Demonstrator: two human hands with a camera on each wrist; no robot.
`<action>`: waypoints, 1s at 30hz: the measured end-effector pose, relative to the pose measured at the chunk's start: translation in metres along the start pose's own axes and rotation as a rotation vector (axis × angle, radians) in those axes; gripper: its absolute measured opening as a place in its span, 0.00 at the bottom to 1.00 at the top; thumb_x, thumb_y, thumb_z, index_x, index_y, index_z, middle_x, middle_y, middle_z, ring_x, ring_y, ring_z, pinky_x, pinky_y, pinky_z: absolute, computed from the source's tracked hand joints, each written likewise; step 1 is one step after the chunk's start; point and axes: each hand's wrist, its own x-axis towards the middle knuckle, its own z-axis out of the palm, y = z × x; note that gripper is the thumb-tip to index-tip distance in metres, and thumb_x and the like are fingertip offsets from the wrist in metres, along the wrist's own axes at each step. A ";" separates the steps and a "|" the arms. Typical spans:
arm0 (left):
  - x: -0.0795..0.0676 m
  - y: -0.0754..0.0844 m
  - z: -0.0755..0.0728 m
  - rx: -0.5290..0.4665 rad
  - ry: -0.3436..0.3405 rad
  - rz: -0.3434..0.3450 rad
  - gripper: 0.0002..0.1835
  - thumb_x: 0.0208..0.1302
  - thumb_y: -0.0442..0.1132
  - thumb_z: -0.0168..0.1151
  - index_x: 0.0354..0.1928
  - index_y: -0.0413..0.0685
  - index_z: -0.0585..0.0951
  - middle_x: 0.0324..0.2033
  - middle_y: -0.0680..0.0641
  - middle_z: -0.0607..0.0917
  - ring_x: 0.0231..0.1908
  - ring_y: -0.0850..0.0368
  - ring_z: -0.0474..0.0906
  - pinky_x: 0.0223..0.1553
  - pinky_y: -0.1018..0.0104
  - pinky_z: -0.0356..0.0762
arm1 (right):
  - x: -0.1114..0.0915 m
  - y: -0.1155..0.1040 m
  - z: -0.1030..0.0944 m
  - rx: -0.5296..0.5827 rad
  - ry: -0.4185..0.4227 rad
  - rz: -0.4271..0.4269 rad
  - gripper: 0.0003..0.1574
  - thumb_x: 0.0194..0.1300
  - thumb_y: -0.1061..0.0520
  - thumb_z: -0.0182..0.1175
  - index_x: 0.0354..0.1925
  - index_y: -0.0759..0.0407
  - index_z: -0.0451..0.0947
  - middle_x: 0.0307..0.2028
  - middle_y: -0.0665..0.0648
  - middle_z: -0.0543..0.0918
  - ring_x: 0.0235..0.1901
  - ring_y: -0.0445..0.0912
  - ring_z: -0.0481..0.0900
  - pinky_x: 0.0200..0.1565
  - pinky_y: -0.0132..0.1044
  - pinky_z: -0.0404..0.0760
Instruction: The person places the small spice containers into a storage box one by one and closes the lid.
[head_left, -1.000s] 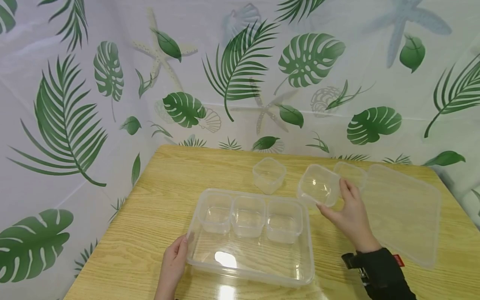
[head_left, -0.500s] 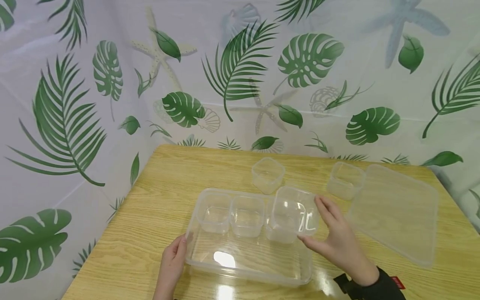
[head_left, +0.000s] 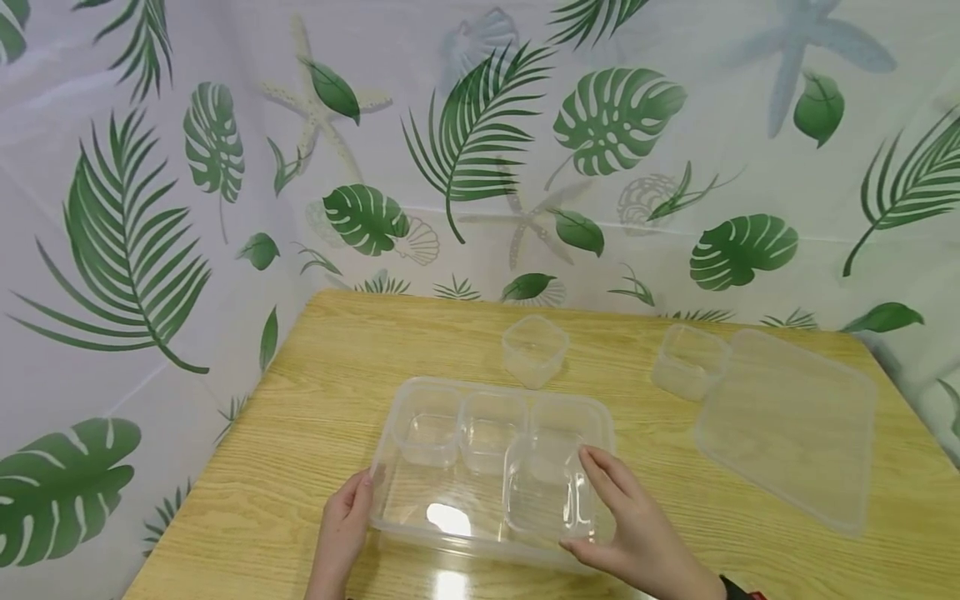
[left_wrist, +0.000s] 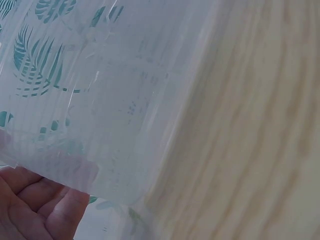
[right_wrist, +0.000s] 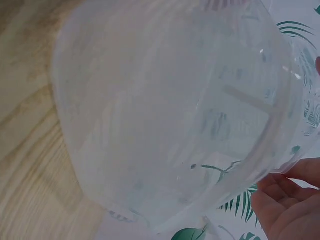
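Note:
A large clear plastic food container [head_left: 420, 500] sits on the table. At its left end my left hand [head_left: 341, 529] pinches the wall, and the left wrist view shows the fingers [left_wrist: 65, 212] at the edge of the clear plastic [left_wrist: 115, 110]. Along its back side stand three small clear boxes: a left one [head_left: 429, 429], a middle one [head_left: 491, 433] and a right one [head_left: 566, 412]. My right hand [head_left: 637, 529] holds another small clear box [head_left: 543, 496] by its right side, low in the front right of the large container. This box overlaps the back right one in the head view.
Behind the large container stands a small clear box [head_left: 535, 354]. One more [head_left: 690, 362] is at the back right, beside a flat translucent lid [head_left: 795, 433]. The wooden table [head_left: 300, 417] meets a leaf-printed cloth [head_left: 465, 150] behind and at the left.
My right hand has carried the small box leftward and toward me, from behind the large container's right corner to its front right part. My left hand keeps its grip in place.

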 end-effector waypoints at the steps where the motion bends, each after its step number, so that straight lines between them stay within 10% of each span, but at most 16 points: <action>1: 0.000 0.000 0.000 -0.002 -0.002 -0.002 0.19 0.69 0.40 0.41 0.50 0.31 0.73 0.43 0.36 0.78 0.42 0.46 0.75 0.43 0.55 0.73 | -0.001 0.000 0.001 -0.002 0.000 0.000 0.58 0.37 0.49 0.73 0.61 0.69 0.57 0.58 0.61 0.64 0.53 0.52 0.66 0.42 0.45 0.75; 30: 0.001 0.000 0.001 0.025 0.015 0.007 0.19 0.69 0.40 0.40 0.50 0.32 0.73 0.46 0.36 0.77 0.47 0.44 0.72 0.47 0.52 0.70 | -0.011 0.008 0.016 -0.068 -0.072 -0.087 0.50 0.45 0.44 0.68 0.55 0.76 0.64 0.54 0.63 0.67 0.50 0.54 0.70 0.39 0.45 0.77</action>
